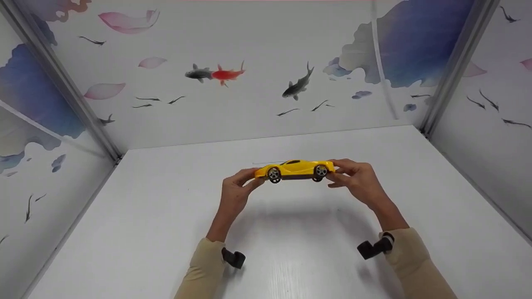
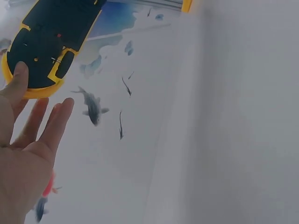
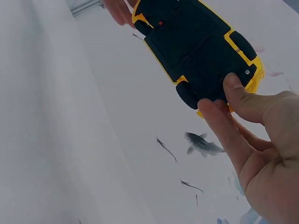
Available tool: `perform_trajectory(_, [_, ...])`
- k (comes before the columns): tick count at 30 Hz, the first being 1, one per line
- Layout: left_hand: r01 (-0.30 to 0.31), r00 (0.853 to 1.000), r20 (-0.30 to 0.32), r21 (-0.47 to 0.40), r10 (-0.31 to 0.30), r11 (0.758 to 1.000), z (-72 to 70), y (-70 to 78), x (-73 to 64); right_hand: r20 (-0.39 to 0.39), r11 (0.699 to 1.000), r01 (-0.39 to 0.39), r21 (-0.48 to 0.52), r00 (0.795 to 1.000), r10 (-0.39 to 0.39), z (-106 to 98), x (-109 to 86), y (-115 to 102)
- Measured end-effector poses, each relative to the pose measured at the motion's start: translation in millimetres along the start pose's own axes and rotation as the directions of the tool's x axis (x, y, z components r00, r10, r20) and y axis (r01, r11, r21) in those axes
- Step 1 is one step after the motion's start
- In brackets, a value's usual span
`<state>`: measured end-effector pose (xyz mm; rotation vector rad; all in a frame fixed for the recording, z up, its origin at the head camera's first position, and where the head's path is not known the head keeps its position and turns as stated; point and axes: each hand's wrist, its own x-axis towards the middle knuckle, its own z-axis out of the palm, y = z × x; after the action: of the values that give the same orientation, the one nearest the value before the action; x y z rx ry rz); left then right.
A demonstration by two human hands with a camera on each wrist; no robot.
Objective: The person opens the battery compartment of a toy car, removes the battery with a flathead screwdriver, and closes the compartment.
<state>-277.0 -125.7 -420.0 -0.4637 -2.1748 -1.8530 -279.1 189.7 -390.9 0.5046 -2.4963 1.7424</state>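
Between both hands a yellow toy car is held up over the white table, its side with two silver-spoked wheels facing the head camera. My left hand pinches the nose end, thumb beneath it. At the tail end my right hand grips with thumb and fingers. In the left wrist view the car's black underside shows, with the left thumb pressed on it near the yellow edge. The right wrist view shows the same underside, the right thumb lying on it beside a wheel.
The white tabletop lies below, with the shadow of the arms and car on it. White panels printed with fish, petals and blue shapes stand at the back and both sides, joined by metal posts. Each sleeve carries a black wrist camera.
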Motion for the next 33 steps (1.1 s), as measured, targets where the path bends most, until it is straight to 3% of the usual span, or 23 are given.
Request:
perform_trajectory(7, [0.042, 0.999, 0.005, -0.115, -0.041, 0.992, 2.5, 3.6, -0.4, -0.041, 0.997, -0.018, -0.072, 0.999, 0.015, 2, -0.7, 0])
perform_trajectory(18, [0.144, 0.990, 0.017, -0.190, -0.143, 0.971, 8.7, 4.9, -0.5, -0.037, 0.996, -0.091, 0.011, 0.995, 0.091, 4, -2.0, -2])
perform_trajectory(33, [0.207, 0.975, -0.034, -0.211, -0.218, 0.955, 10.1, 6.0, -1.3, -0.048, 0.966, -0.181, 0.185, 0.980, 0.192, 13, 0.8, -3])
